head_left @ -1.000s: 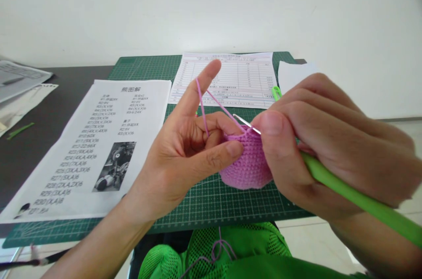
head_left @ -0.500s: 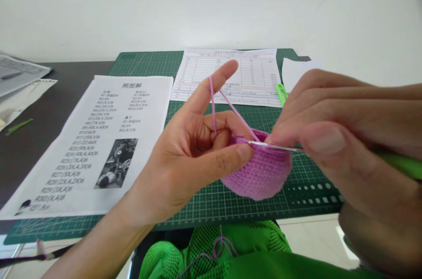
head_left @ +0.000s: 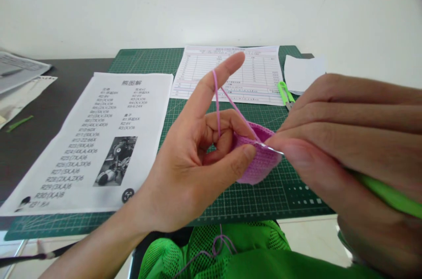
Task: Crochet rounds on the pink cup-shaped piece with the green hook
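Note:
A cup-shaped piece of pink crochet [head_left: 260, 167] hangs over the green mat, its rim pinched between the thumb and curled fingers of my left hand [head_left: 198, 160]. Pink yarn [head_left: 234, 107] loops over the raised index finger of that hand and runs down to the rim. From the right, my right hand [head_left: 343, 151] grips a crochet hook with a green handle [head_left: 389, 193]. The hook's metal tip meets the rim beside my left thumb. Part of the crochet is hidden behind my left fingers.
A printed sheet [head_left: 79, 138] lies left on the cutting mat [head_left: 141, 61]. Another sheet [head_left: 198, 63] lies at the back, near a small green-handled tool [head_left: 284, 90] and white paper [head_left: 303, 72]. Loose yarn [head_left: 211, 255] rests on green mesh fabric [head_left: 165, 257] below.
The crochet has tilted and moved slightly up, with more of its opening showing. My left hand has shifted a little right. The hook is now angled more steeply, its handle lower.

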Demonstrator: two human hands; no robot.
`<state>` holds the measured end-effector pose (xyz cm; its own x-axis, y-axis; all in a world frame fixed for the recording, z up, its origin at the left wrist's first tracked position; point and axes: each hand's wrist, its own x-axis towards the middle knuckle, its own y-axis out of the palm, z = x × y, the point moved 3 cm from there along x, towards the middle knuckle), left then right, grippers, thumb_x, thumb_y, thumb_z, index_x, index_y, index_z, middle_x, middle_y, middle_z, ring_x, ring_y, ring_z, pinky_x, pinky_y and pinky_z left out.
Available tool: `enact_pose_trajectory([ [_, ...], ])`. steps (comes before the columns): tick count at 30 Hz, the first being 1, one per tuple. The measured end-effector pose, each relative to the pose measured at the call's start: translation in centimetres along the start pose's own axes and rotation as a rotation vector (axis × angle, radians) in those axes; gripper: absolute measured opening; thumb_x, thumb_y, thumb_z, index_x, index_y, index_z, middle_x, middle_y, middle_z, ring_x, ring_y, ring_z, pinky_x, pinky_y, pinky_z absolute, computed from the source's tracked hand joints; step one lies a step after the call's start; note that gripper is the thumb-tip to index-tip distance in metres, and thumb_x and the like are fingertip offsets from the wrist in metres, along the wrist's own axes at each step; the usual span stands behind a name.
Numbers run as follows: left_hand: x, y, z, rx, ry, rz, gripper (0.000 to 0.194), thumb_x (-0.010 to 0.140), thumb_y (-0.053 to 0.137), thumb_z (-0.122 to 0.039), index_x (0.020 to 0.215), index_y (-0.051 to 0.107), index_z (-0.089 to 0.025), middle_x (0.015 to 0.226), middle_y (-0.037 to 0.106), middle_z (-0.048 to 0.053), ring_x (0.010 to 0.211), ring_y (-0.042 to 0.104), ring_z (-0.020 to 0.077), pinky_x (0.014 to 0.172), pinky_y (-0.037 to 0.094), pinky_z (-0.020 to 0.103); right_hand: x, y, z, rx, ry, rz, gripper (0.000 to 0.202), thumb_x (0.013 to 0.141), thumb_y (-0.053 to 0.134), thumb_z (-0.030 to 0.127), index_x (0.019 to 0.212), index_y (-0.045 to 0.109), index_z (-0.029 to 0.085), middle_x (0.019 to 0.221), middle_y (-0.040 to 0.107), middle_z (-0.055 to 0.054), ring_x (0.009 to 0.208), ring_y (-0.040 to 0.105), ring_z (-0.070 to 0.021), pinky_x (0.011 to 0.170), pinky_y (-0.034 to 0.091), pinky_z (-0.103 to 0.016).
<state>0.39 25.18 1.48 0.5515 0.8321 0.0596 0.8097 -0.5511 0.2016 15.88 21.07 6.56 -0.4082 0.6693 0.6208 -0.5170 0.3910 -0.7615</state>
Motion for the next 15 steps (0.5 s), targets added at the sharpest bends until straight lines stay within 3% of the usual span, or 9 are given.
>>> enact_pose_trajectory([
  [3, 0.2, 0.3, 0.1, 0.053, 0.036, -0.063, 0.084, 0.083, 0.073, -0.007, 0.153, 0.037, -0.037, 0.062, 0.046, -0.009, 0.058, 0.045, 0.0107, 0.056, 0.042, 0.022, 0.4, 0.5, 0.2, -0.028, -0.026, 0.041, 0.045, 0.102, 0.044, 0.029, 0.06, 0.058, 0.022, 0.062, 0.068, 0.002, 0.063, 0.061, -0.0155, 0.056, 0.054, -0.036],
  [5, 0.3, 0.3, 0.1, 0.079, 0.051, -0.119, 0.089, 0.08, 0.074, -0.004, 0.154, 0.035, -0.034, 0.058, 0.036, -0.01, 0.057, 0.045, 0.0109, 0.056, 0.043, 0.021, 0.6, 1.2, 0.2, -0.116, -0.066, 0.038, 0.043, 0.101, 0.047, 0.024, 0.06, 0.059, 0.02, 0.062, 0.067, 0.001, 0.063, 0.061, -0.0153, 0.058, 0.053, -0.035],
  [7, 0.4, 0.3, 0.2, 0.137, 0.065, -0.18, 0.092, 0.078, 0.074, -0.003, 0.155, 0.033, -0.032, 0.058, 0.038, -0.011, 0.054, 0.042, 0.0102, 0.053, 0.04, 0.02, 0.6, 2.1, 0.1, -0.178, -0.079, 0.012, 0.037, 0.098, 0.052, 0.018, 0.062, 0.061, 0.018, 0.062, 0.067, -0.001, 0.066, 0.062, -0.0169, 0.057, 0.051, -0.034],
  [10, 0.4, 0.2, 0.3, 0.241, 0.107, -0.281, 0.092, 0.075, 0.076, -0.003, 0.154, 0.036, -0.031, 0.066, 0.052, -0.009, 0.052, 0.038, 0.0093, 0.047, 0.033, 0.022, 0.4, 3.8, -0.3, -0.209, -0.093, -0.107, 0.035, 0.097, 0.052, 0.017, 0.063, 0.059, 0.018, 0.059, 0.062, -0.001, 0.065, 0.06, -0.0178, 0.052, 0.046, -0.034],
  [15, 0.3, 0.2, 0.5, 0.142, 0.158, -0.368, 0.095, 0.075, 0.078, -0.005, 0.154, 0.034, -0.034, 0.061, 0.054, -0.01, 0.051, 0.041, 0.0109, 0.047, 0.033, 0.025, 0.0, 6.2, -1.0, -0.228, -0.06, -0.419, 0.028, 0.097, 0.055, 0.018, 0.069, 0.053, 0.022, 0.061, 0.054, 0.001, 0.062, 0.05, -0.0164, 0.052, 0.039, -0.033],
])
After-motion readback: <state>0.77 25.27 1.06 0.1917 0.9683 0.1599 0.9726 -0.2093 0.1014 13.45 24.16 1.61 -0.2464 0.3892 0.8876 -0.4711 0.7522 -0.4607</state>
